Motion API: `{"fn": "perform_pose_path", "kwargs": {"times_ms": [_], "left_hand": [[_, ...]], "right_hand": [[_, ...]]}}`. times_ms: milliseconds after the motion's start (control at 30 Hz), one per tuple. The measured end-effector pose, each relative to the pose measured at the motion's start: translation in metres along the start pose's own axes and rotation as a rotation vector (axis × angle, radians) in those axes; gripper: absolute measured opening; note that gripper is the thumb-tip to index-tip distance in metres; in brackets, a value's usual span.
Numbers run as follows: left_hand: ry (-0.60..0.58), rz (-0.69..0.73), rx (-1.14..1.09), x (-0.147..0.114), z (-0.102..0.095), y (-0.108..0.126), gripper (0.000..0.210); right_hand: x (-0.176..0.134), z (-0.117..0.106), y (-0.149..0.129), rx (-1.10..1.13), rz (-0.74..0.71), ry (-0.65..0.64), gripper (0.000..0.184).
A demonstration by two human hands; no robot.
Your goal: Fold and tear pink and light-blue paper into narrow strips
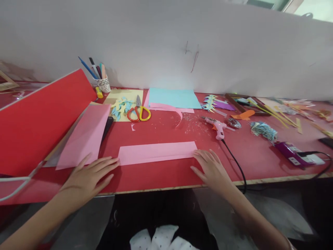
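A long pink paper strip (pixel 156 152) lies flat on the red table in front of me, with a crease or edge line along its lower right part. My left hand (pixel 90 175) rests at the strip's left end, fingers stretched out and the fingertips touching its edge. At the other end, my right hand (pixel 209 166) lies with spread fingers on the strip's right edge. Neither hand grips anything. To the left is a larger sheet of pink paper (pixel 84 135), close to my left fingers, partly over a dark object.
Scissors (pixel 138 109) and cut paper pieces (pixel 121 106) lie on a cream sheet (pixel 135 93). Blue paper (pixel 173 98) sits at the back. A pink glue gun (pixel 217 126) with a black cord is at right, near a purple power strip (pixel 292 153). A red board (pixel 47 118) leans at left.
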State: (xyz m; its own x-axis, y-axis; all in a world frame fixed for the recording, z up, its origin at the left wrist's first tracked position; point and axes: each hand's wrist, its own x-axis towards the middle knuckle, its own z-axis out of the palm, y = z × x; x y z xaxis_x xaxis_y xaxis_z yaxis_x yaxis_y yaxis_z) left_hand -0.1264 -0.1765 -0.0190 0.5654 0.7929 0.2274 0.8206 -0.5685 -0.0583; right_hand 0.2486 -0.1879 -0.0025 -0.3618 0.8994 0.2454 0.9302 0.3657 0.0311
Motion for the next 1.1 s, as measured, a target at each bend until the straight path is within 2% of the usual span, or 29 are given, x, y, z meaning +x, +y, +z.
{"fn": "perform_pose_path", "kwargs": {"times_ms": [100, 200, 300, 400, 500, 600, 767, 867, 967, 1100], "left_hand": [[0.049, 0.003, -0.052, 0.024, -0.002, 0.01, 0.036], [-0.004, 0.028, -0.207, 0.052, -0.004, 0.027, 0.028], [-0.038, 0.037, -0.304, 0.074, -0.004, 0.04, 0.023], [-0.046, 0.078, -0.306, 0.086, -0.004, 0.044, 0.02], [0.006, 0.154, -0.226, 0.091, -0.005, 0.046, 0.022], [0.106, 0.208, -0.136, 0.094, -0.008, 0.055, 0.033], [0.227, 0.209, -0.174, 0.099, -0.017, 0.069, 0.052], [0.224, 0.213, -0.297, 0.099, -0.022, 0.069, 0.055], [0.194, 0.256, -0.412, 0.096, -0.027, 0.066, 0.052], [0.08, 0.209, -0.594, 0.094, -0.034, 0.06, 0.044]], "right_hand": [[0.021, 0.001, -0.005, 0.124, -0.14, 0.003, 0.029], [0.043, 0.007, -0.01, 0.216, -0.312, -0.02, 0.023], [0.059, 0.015, -0.01, 0.179, -0.447, 0.025, 0.02], [0.066, 0.018, -0.007, 0.076, -0.551, 0.095, 0.022], [0.067, 0.016, -0.009, 0.013, -0.554, 0.142, 0.024], [0.07, 0.01, -0.021, 0.007, -0.533, 0.201, 0.024], [0.083, 0.004, -0.053, 0.117, -0.645, 0.371, 0.025], [0.088, 0.003, -0.063, 0.229, -0.648, 0.401, 0.023], [0.087, 0.0, -0.062, 0.341, -0.641, 0.365, 0.018], [0.08, -0.008, -0.049, 0.439, -0.572, 0.288, 0.014]]}}
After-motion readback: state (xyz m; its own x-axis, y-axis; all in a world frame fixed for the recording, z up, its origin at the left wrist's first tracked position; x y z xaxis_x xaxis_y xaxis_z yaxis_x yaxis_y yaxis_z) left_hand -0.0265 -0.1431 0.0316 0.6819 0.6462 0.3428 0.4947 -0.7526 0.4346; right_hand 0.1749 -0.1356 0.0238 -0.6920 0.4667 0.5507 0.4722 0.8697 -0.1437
